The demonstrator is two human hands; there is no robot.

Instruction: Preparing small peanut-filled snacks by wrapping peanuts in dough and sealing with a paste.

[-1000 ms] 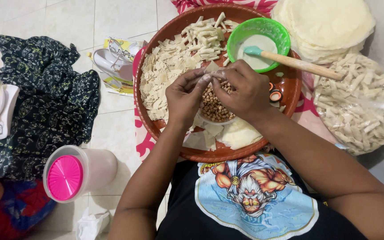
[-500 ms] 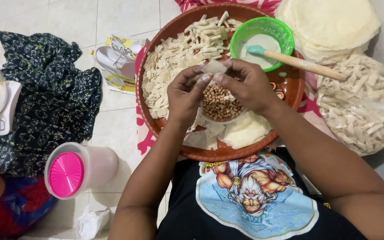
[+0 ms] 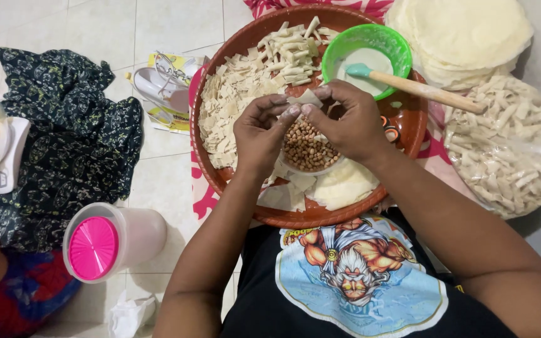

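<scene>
Both hands, left hand [image 3: 259, 133] and right hand [image 3: 344, 119], are pinching a small pale square pastry wrapper [image 3: 305, 98] between meeting fingertips, directly above the peanut-filled bowl [image 3: 307, 148] on the round brown tray [image 3: 408, 125].

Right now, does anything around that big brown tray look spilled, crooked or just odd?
Nothing looks spilled. One oddity: the pink-lidded clear plastic container lies tipped on its side on the tiled floor. On the round brown tray, both hands, left hand and right hand, pinch a small pale dough piece above the bowl of peanuts.
</scene>
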